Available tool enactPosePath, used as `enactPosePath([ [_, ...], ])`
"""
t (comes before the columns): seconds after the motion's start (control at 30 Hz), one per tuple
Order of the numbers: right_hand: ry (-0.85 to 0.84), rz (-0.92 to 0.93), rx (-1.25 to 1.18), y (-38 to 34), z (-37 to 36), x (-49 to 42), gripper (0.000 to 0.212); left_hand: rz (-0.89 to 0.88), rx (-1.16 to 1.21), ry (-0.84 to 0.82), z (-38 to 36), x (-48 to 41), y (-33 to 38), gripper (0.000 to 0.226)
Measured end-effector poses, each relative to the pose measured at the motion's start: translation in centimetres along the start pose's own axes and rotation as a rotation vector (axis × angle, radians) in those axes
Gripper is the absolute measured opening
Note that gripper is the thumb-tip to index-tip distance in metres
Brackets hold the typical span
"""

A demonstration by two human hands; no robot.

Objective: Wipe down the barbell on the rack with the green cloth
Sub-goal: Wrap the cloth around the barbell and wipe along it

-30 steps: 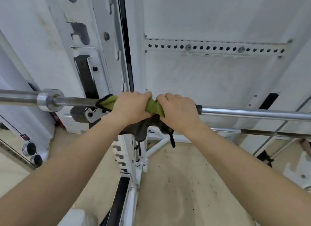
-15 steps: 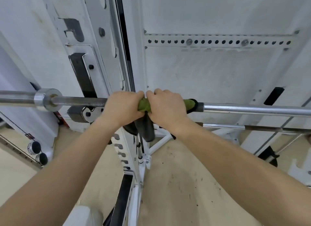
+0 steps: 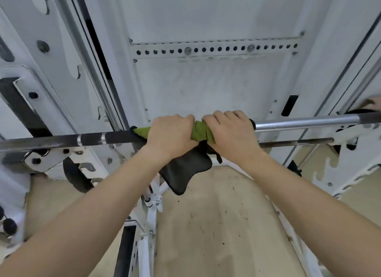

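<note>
- Hands are closing around the barbell [image 3: 309,122] from above: the left hand [image 3: 171,132] and the right hand [image 3: 228,132] are sitting side by side, almost touching.
- Each grip is wrapping fully, fingers curling over the top of the bar and pressing the green cloth [image 3: 201,132] against it, so both hands are holding cloth and bar together.
- Cloth is lying around the bar under both palms; a bunched green part is showing between the hands, and one green corner is sticking out on the left of the left hand.
- Barbell is resting across the white rack [image 3: 61,91], running from the left edge to the right edge of the view, and the hands are working near its middle.
- Something dark is hanging under the hands; I cannot tell if it is part of the cloth or another thing.
- Wiping is, in my judgement, in progress and not finished: only the covered part is getting contact now.
- Long bare stretches are remaining on both sides, the dark section on the left and the shiny section on the right, and nothing is showing whether they are already clean.
</note>
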State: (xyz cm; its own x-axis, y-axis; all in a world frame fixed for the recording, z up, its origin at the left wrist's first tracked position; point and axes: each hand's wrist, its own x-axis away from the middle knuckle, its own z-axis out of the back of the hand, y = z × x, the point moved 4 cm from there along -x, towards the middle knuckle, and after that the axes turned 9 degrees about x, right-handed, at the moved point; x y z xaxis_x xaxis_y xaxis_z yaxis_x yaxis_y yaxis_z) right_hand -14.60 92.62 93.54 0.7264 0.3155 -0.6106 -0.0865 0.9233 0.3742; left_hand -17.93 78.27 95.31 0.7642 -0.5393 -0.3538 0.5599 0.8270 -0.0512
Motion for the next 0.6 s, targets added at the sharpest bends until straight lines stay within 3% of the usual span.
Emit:
enactPosePath([
  [0.33, -0.268, -0.226, 0.018, 25.2, -1.8, 11.7, 0.043, -0.213, 0.156, 0.053, -3.5, -12.5, 25.8, 0.007],
  [0.6, -0.29, -0.35, 0.093, 36.6, -3.0, 17.2, 0.036, -0.29, 0.245, -0.053, -4.1, -19.1, 39.1, 0.011],
])
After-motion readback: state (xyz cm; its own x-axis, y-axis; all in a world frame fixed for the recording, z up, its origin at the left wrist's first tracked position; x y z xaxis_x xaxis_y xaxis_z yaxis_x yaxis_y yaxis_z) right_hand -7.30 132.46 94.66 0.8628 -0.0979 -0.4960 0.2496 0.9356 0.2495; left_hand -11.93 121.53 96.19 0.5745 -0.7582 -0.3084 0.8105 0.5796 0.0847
